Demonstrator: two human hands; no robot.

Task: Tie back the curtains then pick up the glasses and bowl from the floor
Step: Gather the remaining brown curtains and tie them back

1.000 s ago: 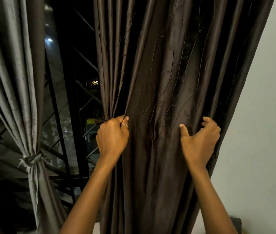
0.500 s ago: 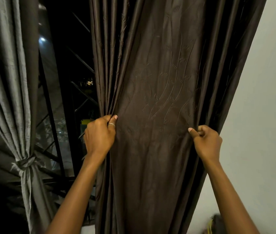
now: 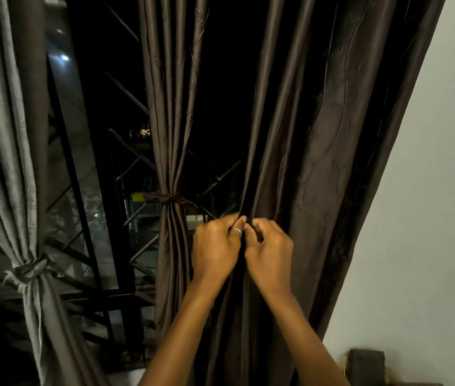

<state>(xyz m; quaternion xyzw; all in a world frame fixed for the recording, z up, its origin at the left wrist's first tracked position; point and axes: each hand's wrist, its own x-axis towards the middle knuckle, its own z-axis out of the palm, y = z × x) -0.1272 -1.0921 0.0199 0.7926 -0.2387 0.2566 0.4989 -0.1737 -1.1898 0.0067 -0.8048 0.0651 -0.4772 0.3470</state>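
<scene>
A dark brown curtain panel (image 3: pixel 318 151) hangs on the right beside the wall. My left hand (image 3: pixel 215 249) and my right hand (image 3: pixel 269 252) are side by side at its left edge, both closed on the gathered folds. A ring shows on my left hand. A narrower brown curtain (image 3: pixel 169 121) in the middle is tied with a brown band (image 3: pixel 169 200). A grey curtain (image 3: pixel 6 135) at the left is knotted with its tie (image 3: pixel 30 270). No glasses or bowl are in view.
Behind the curtains is a dark window with a black metal grille (image 3: pixel 126 174). A pale wall (image 3: pixel 429 218) fills the right side. A dark box-like object (image 3: pixel 367 366) sits at the bottom right corner.
My right hand has moved left across the brown panel, bunching the fabric until it meets my left hand. The tied middle curtain has come into view behind.
</scene>
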